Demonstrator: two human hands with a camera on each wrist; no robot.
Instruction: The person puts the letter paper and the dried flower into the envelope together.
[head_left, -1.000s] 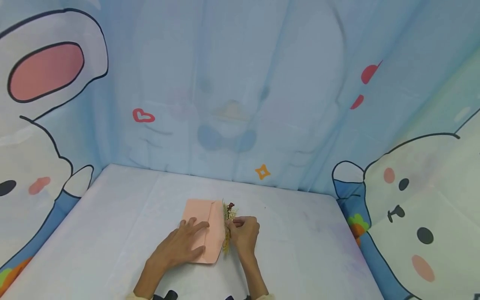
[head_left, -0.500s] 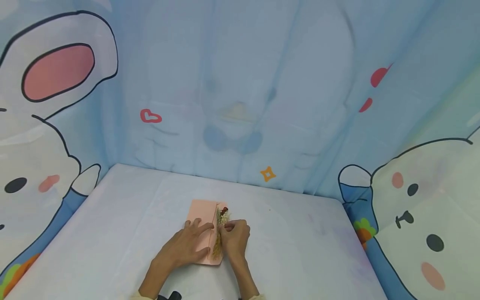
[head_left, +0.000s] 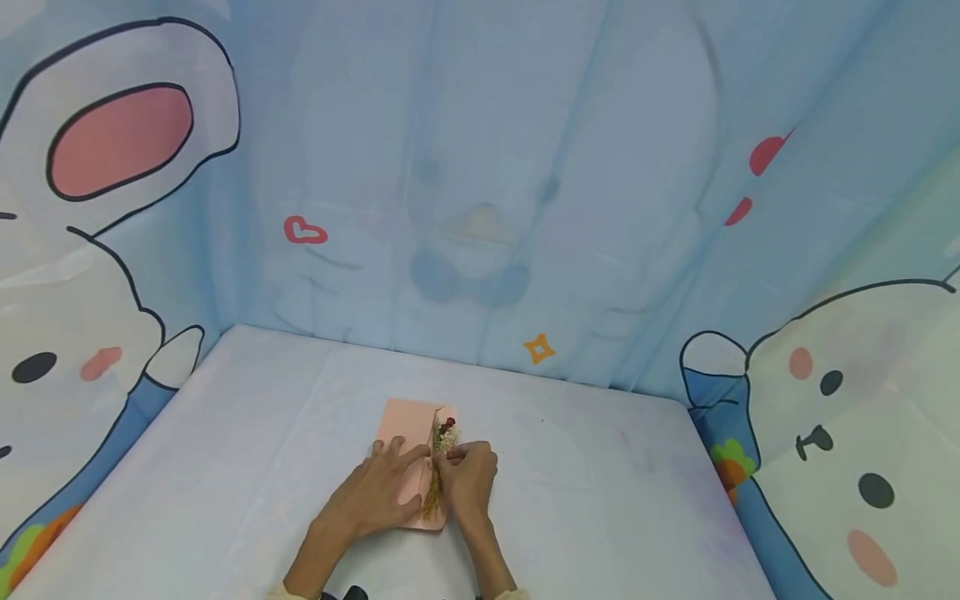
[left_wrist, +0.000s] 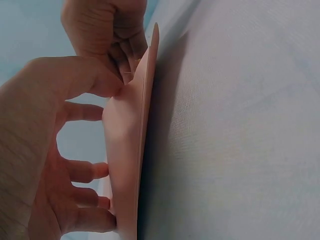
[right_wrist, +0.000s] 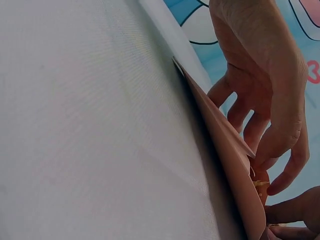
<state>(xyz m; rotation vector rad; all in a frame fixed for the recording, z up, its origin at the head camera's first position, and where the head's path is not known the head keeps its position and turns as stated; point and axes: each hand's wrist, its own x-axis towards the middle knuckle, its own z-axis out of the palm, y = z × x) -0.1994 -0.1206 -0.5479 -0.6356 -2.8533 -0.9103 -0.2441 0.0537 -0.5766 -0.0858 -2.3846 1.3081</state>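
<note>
A pink paper envelope (head_left: 405, 418) lies on the white cloth, its flap edge toward the right. My left hand (head_left: 372, 493) rests on it with fingers spread; in the left wrist view the fingertips press the envelope (left_wrist: 122, 137) and the thumb touches near its opening. A small bunch of dried flowers (head_left: 446, 436), with dark red and cream heads and yellowish stems, lies along the flap side. My right hand (head_left: 468, 482) pinches this bunch around its middle. In the right wrist view the fingers hide most of it beside the envelope (right_wrist: 227, 150).
A white cloth-covered table (head_left: 600, 483) spreads around both hands. Behind it hangs a blue curtain (head_left: 480, 125) with cartoon animals, which also encloses the left and right sides.
My right hand has carried the dried flowers leftward, from beside the envelope's right edge onto its flap. Over the last half second they shift only slightly. My left hand stays on the envelope.
</note>
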